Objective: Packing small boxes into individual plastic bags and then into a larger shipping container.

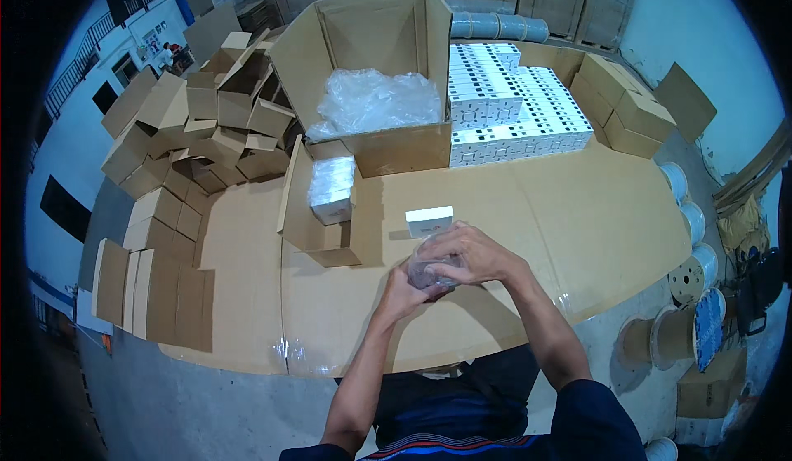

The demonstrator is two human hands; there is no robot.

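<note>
Clear plastic pouch (425,273) is the thing being handled here, held just above the near edge of the surface (577,214), a broad top sheeted over in brown cardboard. From where I stand the biggest thing on it is the large open carton (396,143) at the back, with a crumpled clear liner (375,98) bunched inside. Touching its right side is a neat block of small white boxes (516,106), stacked in rows. Off to the left, beyond the surface, lies a loose heap of small brown cartons (206,123), and nearer to me some flattened ones (157,292). In front of the big carton sits a smaller open carton (318,230) with a film-wrapped bundle (332,185) resting on it. A single white box (429,220) lies alone just behind the hands, close to them but apart. The left hand (404,292) cups the pouch from below with its fingers closed on the film, and the right hand (474,256) arches over the top, fingers curled down and pinching it. I cannot make out what, if anything, is inside. To my eye the step in hand is working the pouch between both hands; thin, slippery film like that calls for a steady pinch from each side.
</note>
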